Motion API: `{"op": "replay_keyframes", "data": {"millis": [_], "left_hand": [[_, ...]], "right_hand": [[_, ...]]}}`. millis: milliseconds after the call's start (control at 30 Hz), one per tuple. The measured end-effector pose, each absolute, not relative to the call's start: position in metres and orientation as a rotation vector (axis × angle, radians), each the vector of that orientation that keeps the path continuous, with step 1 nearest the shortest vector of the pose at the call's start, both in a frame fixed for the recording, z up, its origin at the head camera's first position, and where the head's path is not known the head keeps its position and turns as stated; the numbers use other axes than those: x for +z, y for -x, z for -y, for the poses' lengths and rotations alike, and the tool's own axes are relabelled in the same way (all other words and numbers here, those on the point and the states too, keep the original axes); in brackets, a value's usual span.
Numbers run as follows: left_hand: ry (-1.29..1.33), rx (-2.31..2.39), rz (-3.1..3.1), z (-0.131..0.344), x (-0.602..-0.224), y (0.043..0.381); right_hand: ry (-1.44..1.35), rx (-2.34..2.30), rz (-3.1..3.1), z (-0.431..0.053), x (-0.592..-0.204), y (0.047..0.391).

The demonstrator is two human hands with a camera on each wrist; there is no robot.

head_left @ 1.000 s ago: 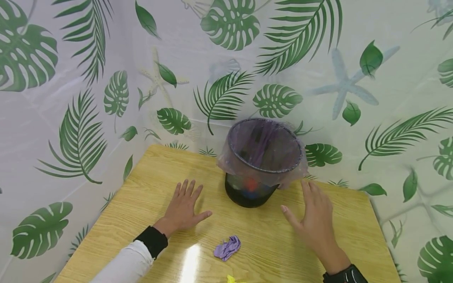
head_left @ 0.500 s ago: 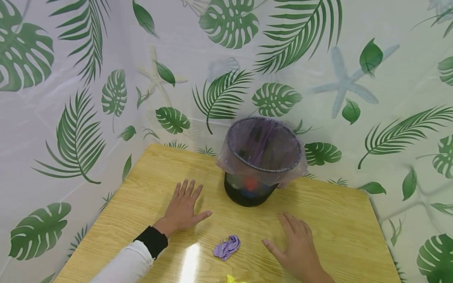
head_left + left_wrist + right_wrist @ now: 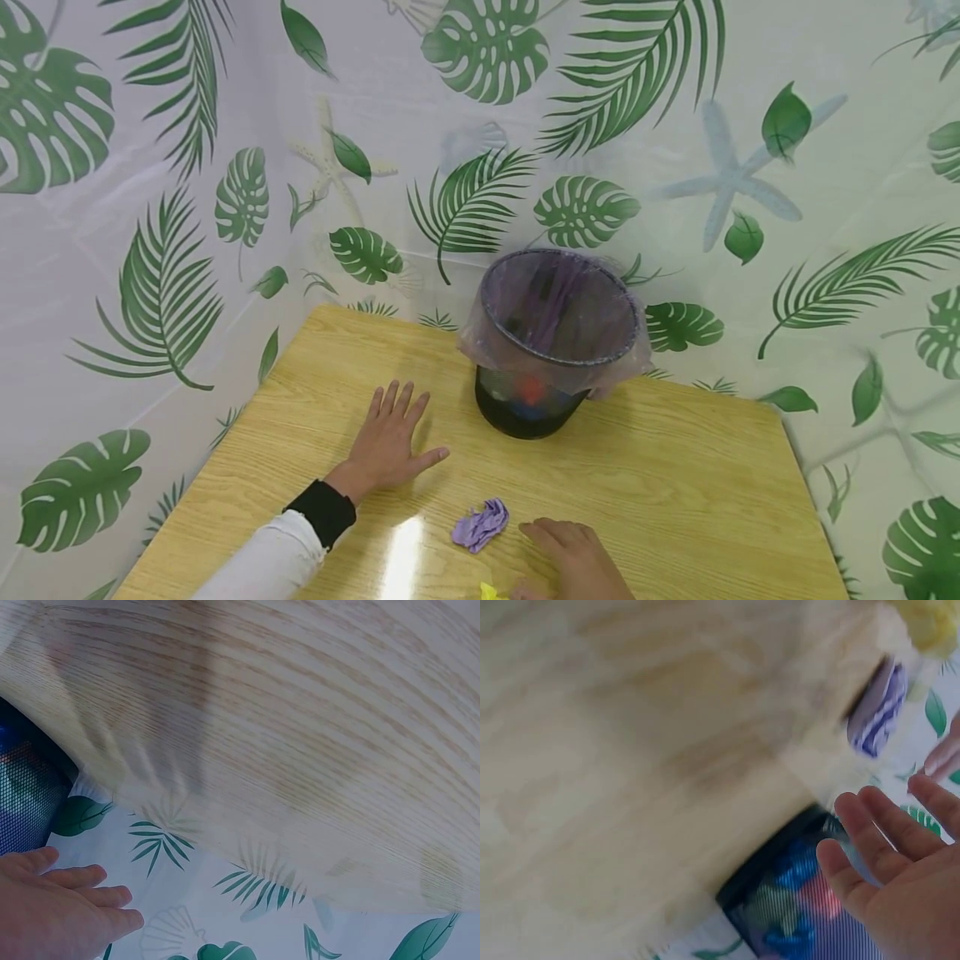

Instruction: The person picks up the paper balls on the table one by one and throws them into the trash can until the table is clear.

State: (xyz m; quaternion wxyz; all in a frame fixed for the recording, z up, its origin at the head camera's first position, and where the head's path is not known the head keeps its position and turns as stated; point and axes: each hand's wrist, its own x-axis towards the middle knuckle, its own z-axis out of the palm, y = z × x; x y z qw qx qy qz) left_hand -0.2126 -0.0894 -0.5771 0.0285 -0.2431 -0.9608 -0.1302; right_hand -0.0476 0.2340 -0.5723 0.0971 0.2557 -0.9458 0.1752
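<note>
My left hand (image 3: 386,442) lies with fingers spread over the table, left of a crumpled purple piece of paper (image 3: 481,525). Close to the bottom edge of the head view, my right hand (image 3: 573,562) is beside a yellow crumpled piece (image 3: 489,592), mostly cut off by the frame. Nothing is in its fingers. The right wrist view shows the right hand (image 3: 900,877) with fingers extended, apart from the purple paper (image 3: 877,709) and the yellow piece (image 3: 930,622). Behind the hands stands a black mesh wastebasket (image 3: 525,421) with a sheer purple liner (image 3: 480,350) folded over its rim.
Red and blue items show through the basket's mesh (image 3: 795,900). The wooden table (image 3: 712,483) ends at a leaf-patterned cloth (image 3: 675,50) hung behind and at the left.
My right hand has come from beside the wastebasket toward me and to the left, down near the yellow piece. The left hand, purple paper and wastebasket have stayed put.
</note>
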Motion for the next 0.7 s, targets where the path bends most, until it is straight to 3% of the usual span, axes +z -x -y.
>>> {"op": "replay_keyframes", "data": {"millis": [233,700], "left_hand": [[0.753,-0.402,2.951,0.089,-0.580,0.212],[0.758,-0.397,2.967,0.090,-0.579,0.213]], "right_hand": [[-0.978,0.494,2.791,-0.221,-0.597,0.038],[-0.987,0.563,2.862,-0.197,-0.605,0.025]]}}
